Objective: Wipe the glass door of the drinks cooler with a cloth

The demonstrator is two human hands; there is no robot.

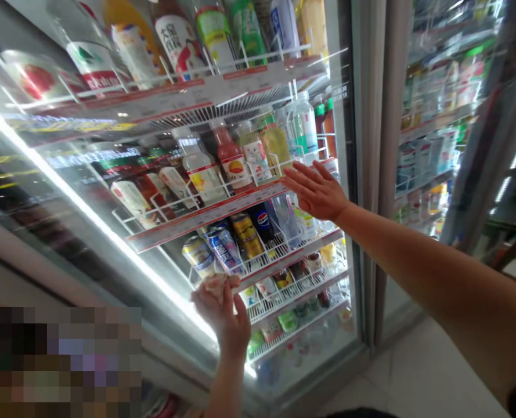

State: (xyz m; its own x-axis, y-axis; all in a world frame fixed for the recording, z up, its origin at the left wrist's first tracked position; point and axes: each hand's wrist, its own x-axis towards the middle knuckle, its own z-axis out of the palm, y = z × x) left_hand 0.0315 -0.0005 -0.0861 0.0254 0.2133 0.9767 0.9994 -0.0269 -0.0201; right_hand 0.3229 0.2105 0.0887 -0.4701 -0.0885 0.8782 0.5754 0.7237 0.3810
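Note:
My right hand (316, 188) reaches out with its fingers spread, in front of the middle shelf (209, 215) of a drinks fridge. Whether it touches anything there I cannot tell. Lower and to the left, my left hand (229, 325) is closed around a crumpled pale cloth (218, 284), which could also be paper. That hand is in front of the cans, nearest a blue can (225, 249) and a white and yellow can (198, 255). Behind the right hand stand a yellow drink bottle (275, 142) and a clear bottle (305, 125).
Several shelves of bottles fill the fridge, fronted by white wire rails. A bright light strip (79, 194) runs down the left side. A metal door frame (368, 174) divides this fridge from another stocked one (432, 128). Pale floor tiles (418, 371) show at lower right.

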